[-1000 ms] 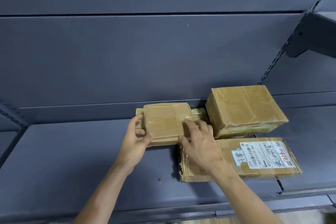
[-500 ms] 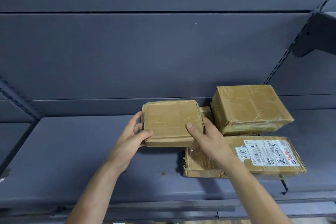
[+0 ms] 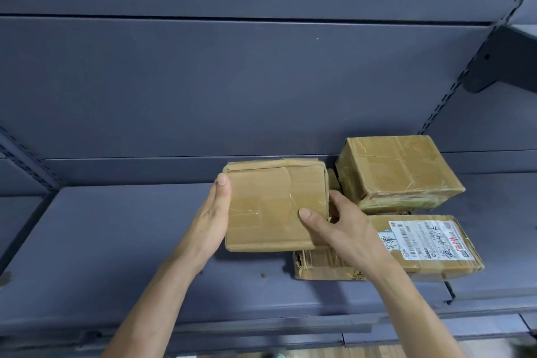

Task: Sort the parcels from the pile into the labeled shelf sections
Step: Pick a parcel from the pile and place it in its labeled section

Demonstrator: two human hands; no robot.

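A flat brown cardboard parcel [image 3: 276, 203] is tilted up on the grey shelf [image 3: 101, 241], its broad face toward me. My left hand [image 3: 209, 221] holds its left edge, thumb at the top corner. My right hand [image 3: 345, 229] grips its right edge, thumb on the front face and fingers behind. Another small parcel behind it is mostly hidden. To the right stands a taped cube-shaped box [image 3: 398, 171]. In front of that box lies a flat parcel with a white shipping label [image 3: 427, 244], partly covered by my right wrist.
The shelf's back panel [image 3: 232, 81] rises behind the parcels. A slotted upright [image 3: 453, 87] and a dark bracket [image 3: 505, 61] stand at the upper right. The shelf's front lip [image 3: 261, 325] runs below my forearms. Bare shelf surface stretches to the left.
The flat parcel has been lifted from lying against the back and tipped up toward me. Both hands have shifted from its top to its side edges.
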